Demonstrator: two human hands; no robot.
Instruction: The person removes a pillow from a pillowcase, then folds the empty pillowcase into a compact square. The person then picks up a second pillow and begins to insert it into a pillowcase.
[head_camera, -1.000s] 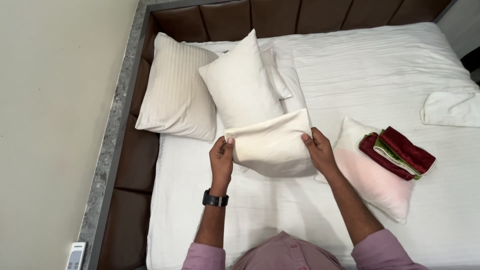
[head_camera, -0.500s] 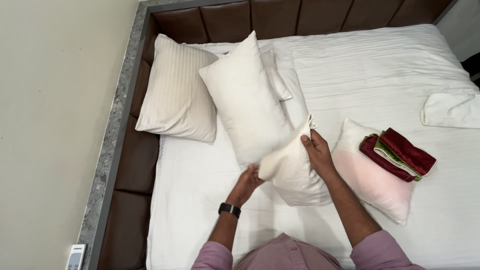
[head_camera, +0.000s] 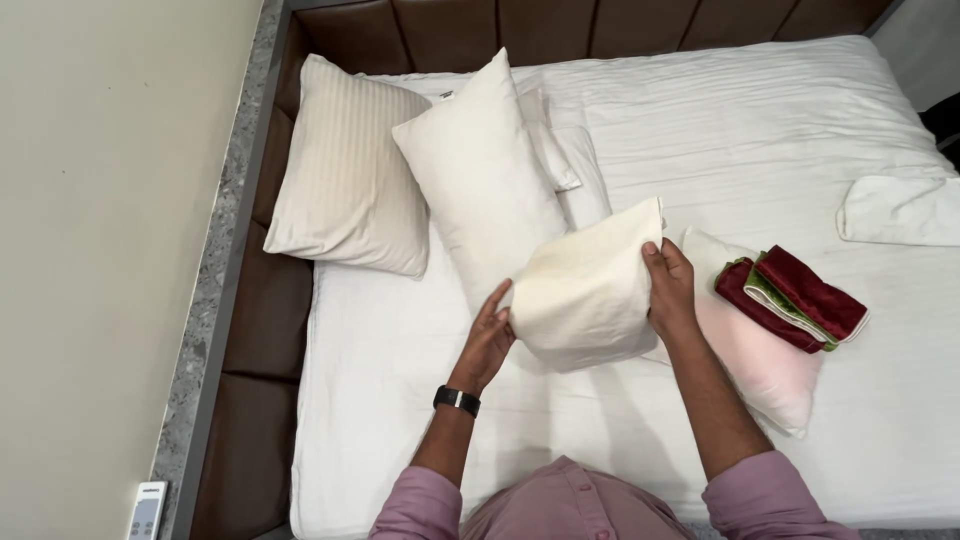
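Just before this, your left hand (head_camera: 488, 340) had let go of the near corner of the cream pillow (head_camera: 585, 290) and dropped low beneath it; by this moment it had come back up against the pillow's left end, so the pillow, which had hung tilted from one hand, sat lifted between both hands again above the white bed sheet (head_camera: 400, 400). That put the pillow back under two-handed control, clear of the mattress.

Your left hand was palm up, wrist bent back, fingers spread and pressing the pillow's lower left side rather than wrapping it; the watch (head_camera: 456, 400) showed on that wrist. Your right hand (head_camera: 668, 290) was clamped on the right edge, thumb over the front face and fingers curled behind, forearm reaching straight from your pink sleeve.

The large white pillow (head_camera: 485, 170) lay just behind, the striped pillow (head_camera: 345, 190) to its left, and the folded red and green cloths (head_camera: 790, 298) rested on the pale pink pillow (head_camera: 765, 360) to your right.
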